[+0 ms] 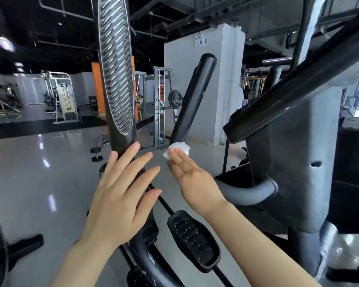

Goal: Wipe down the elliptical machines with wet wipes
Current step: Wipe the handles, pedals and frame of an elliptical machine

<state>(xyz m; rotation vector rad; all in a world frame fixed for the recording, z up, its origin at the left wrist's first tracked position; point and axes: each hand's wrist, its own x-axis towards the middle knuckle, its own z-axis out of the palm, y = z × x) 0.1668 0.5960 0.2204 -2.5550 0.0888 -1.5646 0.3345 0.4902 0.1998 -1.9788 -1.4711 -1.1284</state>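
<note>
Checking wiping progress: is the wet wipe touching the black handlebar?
Touching: head view shows the right hand pressing the wet wipe against the black handlebar.

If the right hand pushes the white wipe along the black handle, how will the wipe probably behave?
The wipe looks crumpled and soft, so it will probably bend around the handle rather than stay flat. It seems light, held only by the flat fingers of the right hand. On the smooth, glossy handle it may slide easily or bunch up.

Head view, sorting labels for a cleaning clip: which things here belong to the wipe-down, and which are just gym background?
Job: wet wipe; right hand pressing it on the black handlebar; left hand; foot pedal.
Background: weight plate; dumbbell; cable machine.
</note>
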